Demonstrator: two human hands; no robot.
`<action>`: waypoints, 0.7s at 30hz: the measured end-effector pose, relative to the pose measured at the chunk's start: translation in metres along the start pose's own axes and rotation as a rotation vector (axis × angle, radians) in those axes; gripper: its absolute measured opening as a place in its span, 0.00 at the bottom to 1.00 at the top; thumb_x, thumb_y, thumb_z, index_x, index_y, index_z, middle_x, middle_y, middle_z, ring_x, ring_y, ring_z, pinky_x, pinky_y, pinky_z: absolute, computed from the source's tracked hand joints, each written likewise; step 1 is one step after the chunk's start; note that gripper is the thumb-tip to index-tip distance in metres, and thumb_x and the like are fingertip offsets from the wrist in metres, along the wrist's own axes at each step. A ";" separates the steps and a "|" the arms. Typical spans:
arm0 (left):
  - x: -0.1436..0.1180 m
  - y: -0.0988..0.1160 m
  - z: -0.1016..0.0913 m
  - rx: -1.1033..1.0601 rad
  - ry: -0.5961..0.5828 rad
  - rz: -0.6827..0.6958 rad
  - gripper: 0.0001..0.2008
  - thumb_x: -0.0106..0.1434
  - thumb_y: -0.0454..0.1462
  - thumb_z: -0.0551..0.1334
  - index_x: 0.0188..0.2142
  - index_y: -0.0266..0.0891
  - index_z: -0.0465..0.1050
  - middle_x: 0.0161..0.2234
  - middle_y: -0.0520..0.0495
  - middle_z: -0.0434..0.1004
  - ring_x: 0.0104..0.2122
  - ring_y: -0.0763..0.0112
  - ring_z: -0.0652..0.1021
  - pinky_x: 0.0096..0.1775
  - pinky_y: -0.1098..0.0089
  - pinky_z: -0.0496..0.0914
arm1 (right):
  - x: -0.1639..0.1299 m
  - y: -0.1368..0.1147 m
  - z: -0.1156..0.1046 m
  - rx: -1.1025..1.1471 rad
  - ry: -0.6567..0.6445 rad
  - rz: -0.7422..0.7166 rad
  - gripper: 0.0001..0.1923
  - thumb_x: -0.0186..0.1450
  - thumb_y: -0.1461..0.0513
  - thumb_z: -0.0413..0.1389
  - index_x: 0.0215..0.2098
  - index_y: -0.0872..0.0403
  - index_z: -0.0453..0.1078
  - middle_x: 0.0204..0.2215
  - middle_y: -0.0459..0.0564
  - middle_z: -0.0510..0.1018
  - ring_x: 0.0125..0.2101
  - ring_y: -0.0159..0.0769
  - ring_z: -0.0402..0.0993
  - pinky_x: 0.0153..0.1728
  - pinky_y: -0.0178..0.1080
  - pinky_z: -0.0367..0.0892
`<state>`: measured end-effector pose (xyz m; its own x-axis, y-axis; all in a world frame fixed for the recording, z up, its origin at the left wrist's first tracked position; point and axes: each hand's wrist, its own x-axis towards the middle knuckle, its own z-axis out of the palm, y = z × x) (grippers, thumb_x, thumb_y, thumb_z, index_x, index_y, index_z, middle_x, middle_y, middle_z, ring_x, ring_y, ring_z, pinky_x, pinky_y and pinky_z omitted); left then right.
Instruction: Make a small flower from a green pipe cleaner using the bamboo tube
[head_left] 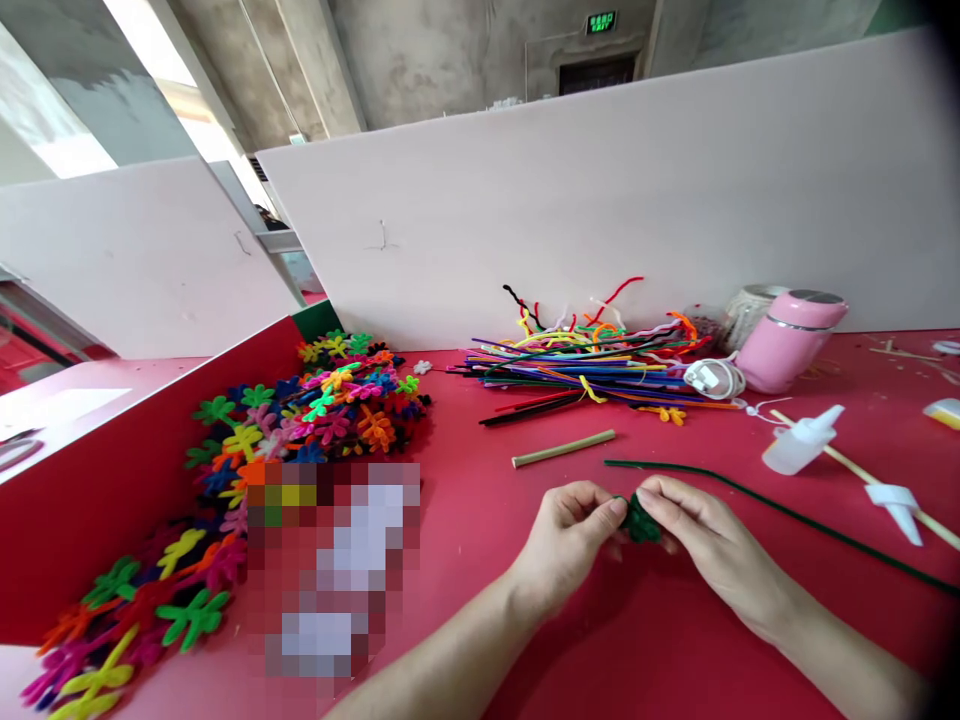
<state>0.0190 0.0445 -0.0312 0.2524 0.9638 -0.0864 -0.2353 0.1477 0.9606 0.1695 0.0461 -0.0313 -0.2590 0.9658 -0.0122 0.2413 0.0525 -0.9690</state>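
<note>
While both hands pinch, green pipe cleaner [640, 520] sits between fingers [616, 507].

Low in the middle of the frame, a fuzzy dark green pipe cleaner [780, 512] is showing a matt, bristly nap where the left hand [571, 532] and right hand [701, 532] are pinching its coiled end. The red tabletop [480, 540] is looking smooth with a faint sheen. At centre right, the bundle of pipe cleaners [585, 370] is looking equally fuzzy and matt, as is the heap of pipe-cleaner flowers [315, 420] at left. The stick [562, 449] is appearing as plain matt wood. At upper right, the pink bottle [787, 340] is gleaming like glossy plastic under a metallic lid, and the small squeeze bottle [801, 442] is looking like translucent plastic.
</note>
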 end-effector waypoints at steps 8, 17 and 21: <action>-0.003 -0.006 -0.009 -0.083 0.031 -0.049 0.10 0.55 0.39 0.61 0.22 0.34 0.70 0.19 0.51 0.70 0.20 0.77 0.67 0.26 0.75 0.61 | -0.005 0.007 0.009 0.032 -0.006 -0.024 0.14 0.64 0.54 0.45 0.27 0.54 0.60 0.21 0.43 0.63 0.24 0.31 0.62 0.24 0.31 0.58; 0.000 0.003 -0.009 -0.122 -0.072 -0.107 0.11 0.56 0.39 0.59 0.22 0.34 0.69 0.21 0.50 0.69 0.22 0.74 0.68 0.29 0.72 0.63 | -0.006 0.002 0.002 0.005 -0.013 -0.082 0.14 0.65 0.56 0.44 0.25 0.55 0.60 0.20 0.41 0.60 0.22 0.28 0.57 0.24 0.30 0.56; 0.001 0.002 -0.011 0.072 -0.092 -0.112 0.08 0.53 0.38 0.62 0.22 0.35 0.70 0.18 0.53 0.69 0.21 0.76 0.67 0.28 0.74 0.61 | -0.007 -0.001 0.002 -0.017 -0.025 -0.094 0.15 0.65 0.55 0.44 0.25 0.55 0.59 0.19 0.41 0.58 0.21 0.27 0.55 0.22 0.30 0.54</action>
<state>0.0081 0.0479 -0.0321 0.3593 0.9171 -0.1728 -0.1334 0.2337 0.9631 0.1694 0.0385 -0.0312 -0.3046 0.9497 0.0722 0.2310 0.1472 -0.9618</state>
